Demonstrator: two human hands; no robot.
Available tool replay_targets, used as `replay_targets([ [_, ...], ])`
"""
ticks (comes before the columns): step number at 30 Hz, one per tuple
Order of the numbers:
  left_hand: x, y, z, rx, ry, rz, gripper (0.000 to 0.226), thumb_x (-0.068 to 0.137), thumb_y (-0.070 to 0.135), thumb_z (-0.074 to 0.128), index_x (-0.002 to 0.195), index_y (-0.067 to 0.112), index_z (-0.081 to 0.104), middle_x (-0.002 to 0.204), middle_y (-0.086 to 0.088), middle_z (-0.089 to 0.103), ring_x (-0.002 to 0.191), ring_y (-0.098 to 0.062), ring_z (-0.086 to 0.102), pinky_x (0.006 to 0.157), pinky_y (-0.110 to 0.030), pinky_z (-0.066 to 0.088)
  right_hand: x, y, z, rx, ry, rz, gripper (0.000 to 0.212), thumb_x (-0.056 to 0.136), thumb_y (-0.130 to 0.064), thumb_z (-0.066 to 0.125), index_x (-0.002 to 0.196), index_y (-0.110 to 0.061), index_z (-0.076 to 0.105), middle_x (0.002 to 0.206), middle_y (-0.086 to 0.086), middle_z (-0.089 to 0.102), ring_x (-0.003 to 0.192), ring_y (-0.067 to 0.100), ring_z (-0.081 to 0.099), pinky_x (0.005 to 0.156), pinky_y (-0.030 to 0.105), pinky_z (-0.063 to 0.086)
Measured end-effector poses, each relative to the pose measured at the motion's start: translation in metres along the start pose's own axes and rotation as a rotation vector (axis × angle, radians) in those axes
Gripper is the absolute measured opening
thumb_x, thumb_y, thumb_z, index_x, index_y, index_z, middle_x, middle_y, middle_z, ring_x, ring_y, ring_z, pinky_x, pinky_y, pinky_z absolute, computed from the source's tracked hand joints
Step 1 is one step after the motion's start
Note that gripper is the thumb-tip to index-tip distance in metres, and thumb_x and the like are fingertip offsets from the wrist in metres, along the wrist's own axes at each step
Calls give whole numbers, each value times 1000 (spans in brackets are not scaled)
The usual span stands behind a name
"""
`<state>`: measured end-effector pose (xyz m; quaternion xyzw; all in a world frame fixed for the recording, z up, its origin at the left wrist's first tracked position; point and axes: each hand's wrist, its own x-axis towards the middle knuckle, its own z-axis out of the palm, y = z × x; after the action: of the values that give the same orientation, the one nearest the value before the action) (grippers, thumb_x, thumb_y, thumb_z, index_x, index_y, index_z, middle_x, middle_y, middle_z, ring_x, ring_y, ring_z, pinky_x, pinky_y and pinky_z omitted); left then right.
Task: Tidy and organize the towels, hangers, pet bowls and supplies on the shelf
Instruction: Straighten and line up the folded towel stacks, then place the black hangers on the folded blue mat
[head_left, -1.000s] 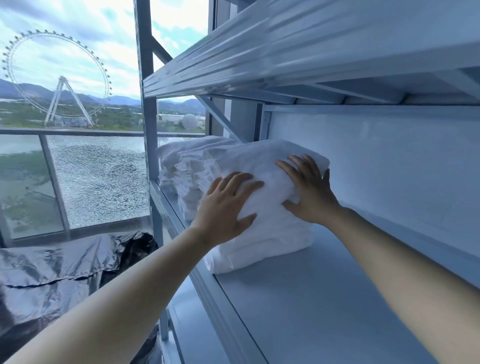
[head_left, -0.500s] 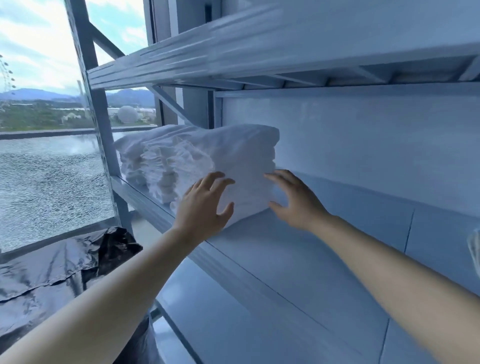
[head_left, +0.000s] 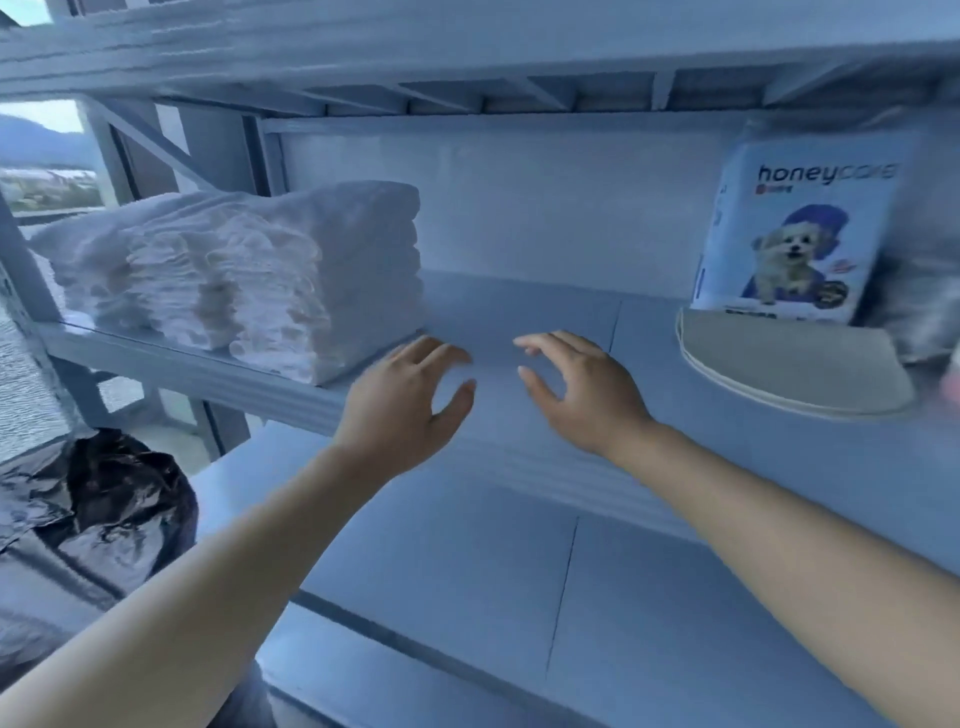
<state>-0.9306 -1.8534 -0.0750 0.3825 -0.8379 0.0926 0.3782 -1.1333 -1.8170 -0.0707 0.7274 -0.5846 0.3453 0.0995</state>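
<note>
- Head view: your left hand (head_left: 402, 400) and right hand (head_left: 584, 397) hover over the pale grey metal shelf (head_left: 519, 312), each grip wide and empty.
- The folded white towel stack (head_left: 249, 270) sits at their 10 o'clock, and the blue-and-white pet-pad pack (head_left: 795, 228) at 2 o'clock.

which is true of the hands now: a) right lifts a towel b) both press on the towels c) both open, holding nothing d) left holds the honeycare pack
c: the left hand and right hand spread their fingers over the shelf, nothing in either grip.

daylight from left | cool blue cast | edges blurred, warped
</note>
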Motion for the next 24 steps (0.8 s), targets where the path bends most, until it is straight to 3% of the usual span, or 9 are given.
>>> replay_targets([
  [4,-10,55,8,-125,-35,105,40,87,47,36,107,25,62,106,10,62,85,-14,61,58,-20,36,-60,8,-46,-53,3,71,29,93,-31,50,121,-25,55,116,-11,58,111,11,50,85,30,45],
  [7,-12,97,9,-252,-46,165,39,87,47,36,108,26,60,108,12,60,71,-4,46,54,-10,28,-108,20,-83,-77,73,139,29,92,-33,50,119,-24,57,115,-12,59,111,8,51,86,27,45],
  [9,-12,127,11,-332,-58,221,39,87,48,36,110,27,60,109,13,58,73,-1,42,54,-11,30,-139,30,-109,-114,117,182,33,90,-39,47,117,-24,58,113,-13,60,109,6,52,85,25,45],
  [12,-11,179,15,-381,-70,347,39,88,47,37,110,26,60,110,11,57,85,-6,53,53,-15,32,-180,43,-145,-171,166,236,40,88,-45,41,116,-22,60,111,-12,61,107,6,52,85,24,45],
  [20,-16,350,40,-540,-119,552,39,87,48,37,112,27,58,107,13,59,72,3,34,54,-19,31,-295,80,-255,-286,275,392,36,87,-41,44,113,-22,61,109,-10,62,107,11,55,86,29,48],
  [24,-26,449,51,-623,-146,660,39,87,46,38,112,25,59,107,10,60,81,-9,54,56,-18,33,-361,102,-321,-346,294,495,34,88,-38,45,114,-22,60,110,-11,61,108,10,54,87,30,48],
])
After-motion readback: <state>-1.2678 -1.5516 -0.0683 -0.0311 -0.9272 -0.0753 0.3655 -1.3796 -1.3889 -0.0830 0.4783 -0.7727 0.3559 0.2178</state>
